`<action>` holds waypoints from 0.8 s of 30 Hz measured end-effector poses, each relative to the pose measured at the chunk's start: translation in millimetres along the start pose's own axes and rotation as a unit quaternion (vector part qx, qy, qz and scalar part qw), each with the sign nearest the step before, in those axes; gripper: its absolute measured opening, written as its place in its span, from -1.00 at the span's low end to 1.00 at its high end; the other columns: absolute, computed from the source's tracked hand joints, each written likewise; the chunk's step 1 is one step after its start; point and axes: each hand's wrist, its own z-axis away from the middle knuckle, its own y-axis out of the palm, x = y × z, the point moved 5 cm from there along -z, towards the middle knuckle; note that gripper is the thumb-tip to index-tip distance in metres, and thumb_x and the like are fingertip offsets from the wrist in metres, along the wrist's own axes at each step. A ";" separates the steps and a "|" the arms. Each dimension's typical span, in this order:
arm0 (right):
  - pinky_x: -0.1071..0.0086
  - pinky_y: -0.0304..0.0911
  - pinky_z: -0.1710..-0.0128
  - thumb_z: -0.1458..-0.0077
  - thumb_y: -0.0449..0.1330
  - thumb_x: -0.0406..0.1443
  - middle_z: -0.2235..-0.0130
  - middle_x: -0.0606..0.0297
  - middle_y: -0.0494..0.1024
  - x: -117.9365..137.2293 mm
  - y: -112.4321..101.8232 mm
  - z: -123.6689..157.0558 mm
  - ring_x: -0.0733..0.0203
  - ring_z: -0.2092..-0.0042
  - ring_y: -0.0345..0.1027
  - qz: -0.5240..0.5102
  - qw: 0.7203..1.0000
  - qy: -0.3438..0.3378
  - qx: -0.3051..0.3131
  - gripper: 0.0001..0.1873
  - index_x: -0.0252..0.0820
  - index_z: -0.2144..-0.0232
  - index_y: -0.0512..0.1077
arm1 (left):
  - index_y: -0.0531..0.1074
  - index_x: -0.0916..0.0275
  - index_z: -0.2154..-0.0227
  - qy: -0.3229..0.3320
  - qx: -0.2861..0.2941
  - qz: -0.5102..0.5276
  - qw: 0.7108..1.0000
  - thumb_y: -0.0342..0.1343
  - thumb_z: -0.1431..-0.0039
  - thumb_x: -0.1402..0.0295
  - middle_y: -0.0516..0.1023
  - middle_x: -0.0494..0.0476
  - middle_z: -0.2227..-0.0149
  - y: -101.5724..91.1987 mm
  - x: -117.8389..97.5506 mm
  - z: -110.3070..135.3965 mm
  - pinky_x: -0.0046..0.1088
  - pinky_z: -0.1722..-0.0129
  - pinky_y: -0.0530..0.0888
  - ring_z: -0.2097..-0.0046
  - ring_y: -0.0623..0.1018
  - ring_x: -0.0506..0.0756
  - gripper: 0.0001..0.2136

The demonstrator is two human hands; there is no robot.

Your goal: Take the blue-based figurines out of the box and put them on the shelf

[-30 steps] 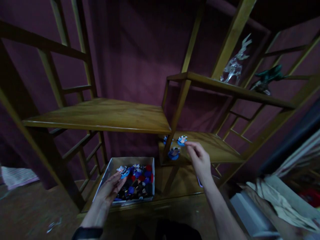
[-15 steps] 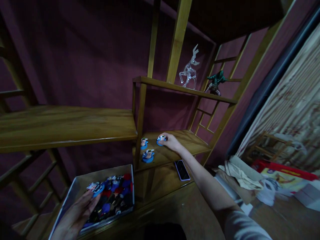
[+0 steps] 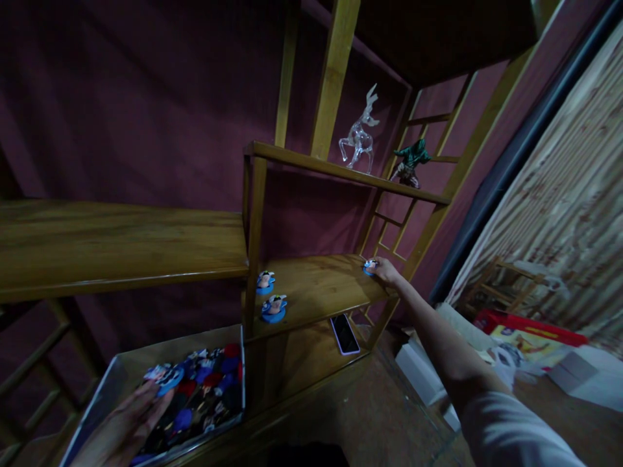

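My right hand (image 3: 387,272) is closed on a small figurine (image 3: 370,266) with a blue round base, at the far right end of the lower shelf (image 3: 321,282). Two similar figurines stand at that shelf's left end, one (image 3: 265,281) behind the other (image 3: 274,308). Over the box, my left hand (image 3: 131,415) holds another blue-based figurine (image 3: 165,377) at its fingertips. Below it, the cardboard box (image 3: 104,383) contains many jumbled figurines in blue, red and black.
A phone (image 3: 344,334) lies on the board below the shelf. On the upper shelf (image 3: 311,163) stand a clear deer figure (image 3: 359,139) and a green-cloaked figure (image 3: 411,162). A wooden post (image 3: 256,240) divides the shelves. Boxes and bags (image 3: 506,350) sit on the floor at right.
My right hand has carried its figurine rightward along the lower shelf, from near the left pair to the far right end. My left hand still holds its figurine over the box.
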 end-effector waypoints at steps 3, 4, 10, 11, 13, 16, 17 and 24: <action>0.44 0.24 0.40 0.34 0.28 -0.34 0.49 0.30 0.48 -1.0 2.6 -1.1 0.27 0.43 0.32 0.004 1.000 0.002 0.015 -0.66 -0.28 0.37 0.41 | 0.44 0.23 0.50 0.009 -0.001 -0.011 1.000 -0.02 0.01 0.64 0.51 -0.01 0.42 1.4 -0.8 2.6 -0.62 0.40 0.51 0.42 0.52 -0.03 -0.79; 0.45 0.24 0.41 0.33 0.27 -0.34 0.49 0.29 0.48 -0.9 2.8 -1.1 0.27 0.43 0.32 0.003 1.000 0.000 0.019 -0.66 -0.27 0.36 0.41 | 0.43 0.22 0.51 0.005 -0.004 -0.012 1.000 0.00 0.01 0.63 0.50 -0.02 0.43 0.7 -0.5 2.4 -0.63 0.41 0.50 0.42 0.52 -0.04 -0.80; 0.47 0.23 0.42 0.33 0.26 -0.33 0.49 0.30 0.48 -1.9 -1.7 -1.6 0.27 0.42 0.33 0.019 0.999 -0.001 0.030 -0.71 -0.27 0.41 0.40 | 0.45 0.19 0.53 -0.005 0.006 -0.009 1.000 0.08 0.08 0.56 0.51 -0.05 0.43 -8.9 3.6 -11.9 -0.63 0.39 0.51 0.38 0.54 0.00 -0.86; 0.47 0.23 0.43 0.33 0.26 -0.34 0.50 0.30 0.48 -2.5 -2.8 -1.7 0.27 0.43 0.33 0.030 0.999 0.004 0.031 -0.73 -0.27 0.43 0.40 | 0.45 0.19 0.52 -0.003 0.008 -0.006 1.000 0.08 0.08 0.56 0.51 -0.06 0.43 -10.6 4.2 -14.6 -0.63 0.39 0.51 0.39 0.53 -0.01 -0.87; 0.48 0.22 0.44 0.33 0.26 -0.34 0.51 0.30 0.47 -3.0 -4.8 -1.3 0.26 0.43 0.33 0.051 0.998 0.010 0.033 -0.76 -0.27 0.46 0.39 | 0.45 0.19 0.51 -0.007 0.012 0.000 1.000 0.08 0.08 0.55 0.51 -0.06 0.43 -12.7 5.6 -18.2 -0.63 0.38 0.51 0.39 0.53 -0.02 -0.87; 0.49 0.22 0.44 0.32 0.26 -0.34 0.52 0.31 0.47 -2.5 -5.7 1.2 0.26 0.43 0.33 0.059 0.997 0.013 0.038 -0.78 -0.27 0.48 0.38 | 0.44 0.19 0.51 -0.017 0.016 0.002 1.000 0.08 0.06 0.54 0.52 -0.06 0.42 -13.3 6.7 -19.4 -0.62 0.34 0.50 0.37 0.54 -0.01 -0.88; 0.49 0.22 0.44 0.32 0.27 -0.33 0.52 0.31 0.47 -2.3 -5.4 2.2 0.26 0.43 0.34 0.052 0.998 0.014 0.040 -0.77 -0.27 0.47 0.38 | 0.44 0.19 0.51 -0.011 0.019 -0.001 1.000 0.07 0.06 0.54 0.53 -0.06 0.42 -12.9 6.0 -19.1 -0.62 0.34 0.50 0.37 0.54 0.00 -0.88; 0.41 0.29 0.40 0.27 0.27 -0.36 0.45 0.22 0.49 -3.5 -9.9 4.5 0.22 0.40 0.37 -0.062 0.997 0.043 0.010 -0.73 -0.23 0.40 0.34 | 0.42 0.22 0.49 -0.001 0.024 -0.006 1.000 0.03 0.01 0.59 0.51 -0.06 0.37 -10.2 3.5 -12.0 -0.63 0.37 0.51 0.42 0.52 -0.05 -0.85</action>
